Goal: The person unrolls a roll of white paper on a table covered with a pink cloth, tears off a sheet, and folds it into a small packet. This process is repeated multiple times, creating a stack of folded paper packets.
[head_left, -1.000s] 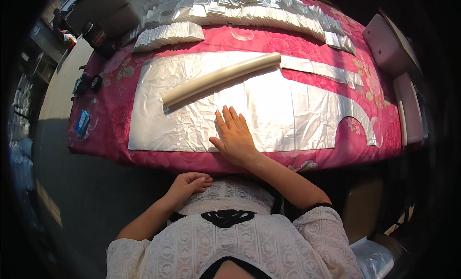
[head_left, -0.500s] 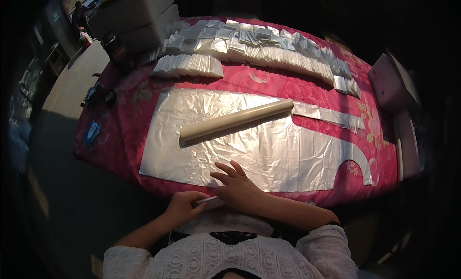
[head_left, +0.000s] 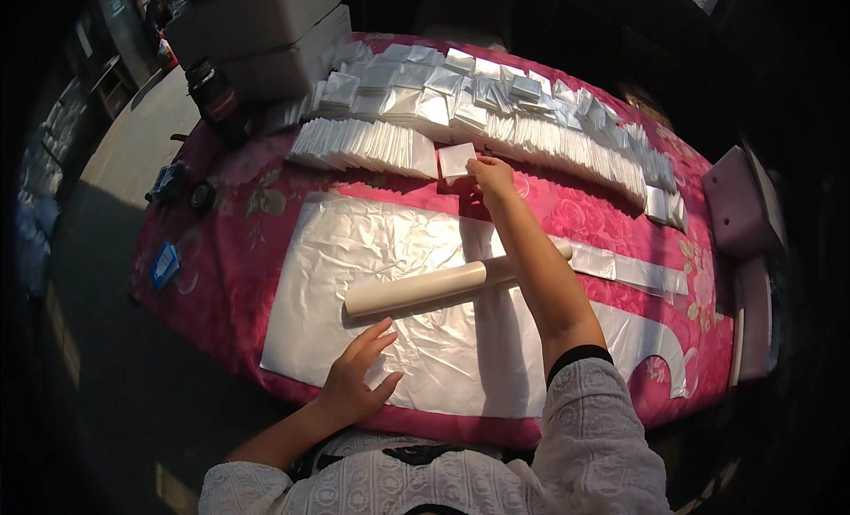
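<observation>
My right hand (head_left: 492, 178) reaches across the table and pinches a folded white plastic square (head_left: 457, 162) by its right edge, at the end of a row of similar folded squares (head_left: 363, 146). My left hand (head_left: 358, 376) hovers low over the near part of a silvery-white plastic apron (head_left: 425, 373), its fingers apart and holding nothing. The apron lies spread out, crinkled, with a curved neck strap at the right. Across it rests a beige tube (head_left: 412, 289), just beyond my left fingertips; my right forearm hides part of its right half.
A pink flowered cloth (head_left: 230, 311) covers the table. Long rows of folded packets (head_left: 567, 143) line its far side. White boxes (head_left: 292, 63) and a dark bottle (head_left: 212, 99) stand back left, a blue packet (head_left: 165, 265) lies left, and a pink box (head_left: 739, 201) sits right.
My right hand has moved from near my body out to the packet row, bringing a folded white square there. My left hand has let go of that square and opened over the apron.
</observation>
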Available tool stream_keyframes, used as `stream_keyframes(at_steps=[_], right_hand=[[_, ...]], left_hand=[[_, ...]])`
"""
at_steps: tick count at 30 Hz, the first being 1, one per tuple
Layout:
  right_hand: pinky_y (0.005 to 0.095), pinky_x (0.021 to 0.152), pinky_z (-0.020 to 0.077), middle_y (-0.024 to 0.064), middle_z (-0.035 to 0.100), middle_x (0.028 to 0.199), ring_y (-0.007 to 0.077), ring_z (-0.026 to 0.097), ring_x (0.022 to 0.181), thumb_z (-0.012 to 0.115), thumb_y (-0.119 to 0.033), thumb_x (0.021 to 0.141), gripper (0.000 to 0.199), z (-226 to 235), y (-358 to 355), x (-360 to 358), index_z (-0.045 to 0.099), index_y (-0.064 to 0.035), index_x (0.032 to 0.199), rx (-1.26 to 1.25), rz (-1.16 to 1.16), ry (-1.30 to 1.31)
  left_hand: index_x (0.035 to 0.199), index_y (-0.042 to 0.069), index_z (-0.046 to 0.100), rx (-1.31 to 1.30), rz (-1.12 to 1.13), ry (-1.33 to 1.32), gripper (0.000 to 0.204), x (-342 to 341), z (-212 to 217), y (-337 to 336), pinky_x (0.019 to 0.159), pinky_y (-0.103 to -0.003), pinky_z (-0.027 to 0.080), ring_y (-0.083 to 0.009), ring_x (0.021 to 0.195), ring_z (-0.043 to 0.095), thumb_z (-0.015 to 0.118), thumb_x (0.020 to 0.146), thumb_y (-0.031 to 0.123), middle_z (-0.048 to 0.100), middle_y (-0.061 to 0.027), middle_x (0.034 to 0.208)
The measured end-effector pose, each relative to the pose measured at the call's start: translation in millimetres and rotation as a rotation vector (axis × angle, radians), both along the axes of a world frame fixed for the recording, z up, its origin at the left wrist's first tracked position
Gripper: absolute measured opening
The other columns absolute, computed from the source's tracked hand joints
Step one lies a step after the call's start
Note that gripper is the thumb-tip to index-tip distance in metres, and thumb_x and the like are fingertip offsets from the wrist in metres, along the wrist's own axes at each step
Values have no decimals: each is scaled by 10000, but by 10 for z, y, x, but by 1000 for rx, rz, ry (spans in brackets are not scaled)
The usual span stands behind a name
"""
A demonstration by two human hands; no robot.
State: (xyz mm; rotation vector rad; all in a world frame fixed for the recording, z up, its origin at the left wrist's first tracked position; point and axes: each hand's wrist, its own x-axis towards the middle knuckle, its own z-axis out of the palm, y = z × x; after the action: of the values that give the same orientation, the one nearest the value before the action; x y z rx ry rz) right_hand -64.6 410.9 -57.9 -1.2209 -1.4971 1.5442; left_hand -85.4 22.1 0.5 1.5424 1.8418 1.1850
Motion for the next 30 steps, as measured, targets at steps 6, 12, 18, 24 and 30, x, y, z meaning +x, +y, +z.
stream_keyframes(at_steps=[6, 12, 18, 24, 30], right_hand=[[361, 590, 501, 174, 659, 822, 269, 651, 688, 706, -371, 667, 431, 202, -240, -120, 658, -10, 896, 624, 188, -820], [406, 636, 505, 165, 635, 782, 315, 630, 737, 744, -470, 613, 491, 274, -371, -79, 663, -15, 779, 771, 281, -935], [397, 649, 495, 161, 636, 781, 320, 626, 747, 725, -482, 643, 501, 329, -418, 60, 661, -17, 818, 874, 261, -875], [422, 728, 473, 183, 612, 824, 344, 596, 798, 692, -488, 683, 567, 404, -984, 707, 632, 7, 954, 830, 654, -354], [389, 771, 442, 110, 605, 885, 289, 557, 842, 717, -317, 688, 439, 491, -1359, 1499, 614, -53, 1024, 1130, 776, -521]], left_hand=[[1150, 3, 518, -30, 74, 44, 481, -87, -39, -35, 844, -332, 475, -293, 1102, 523, 674, 698, 59, 428, -190, 1318], [1148, -5, 521, -6, 79, 41, 475, -101, -37, 13, 881, -341, 455, -316, 1129, 505, 671, 702, 64, 441, -198, 1300], [1154, 13, 535, 145, -41, 77, 448, -145, 349, 124, 923, -369, 433, -330, 1140, 497, 661, 728, 73, 460, -196, 1275], [1102, 38, 554, 415, -451, -702, 482, -180, 1557, 393, 817, -345, 461, -247, 951, 564, 529, 862, 456, 500, -164, 1179], [1134, 27, 529, 633, -1081, -1332, 590, 504, 2096, 471, 849, -352, 421, -258, 995, 529, 459, 832, 529, 449, -189, 1218]])
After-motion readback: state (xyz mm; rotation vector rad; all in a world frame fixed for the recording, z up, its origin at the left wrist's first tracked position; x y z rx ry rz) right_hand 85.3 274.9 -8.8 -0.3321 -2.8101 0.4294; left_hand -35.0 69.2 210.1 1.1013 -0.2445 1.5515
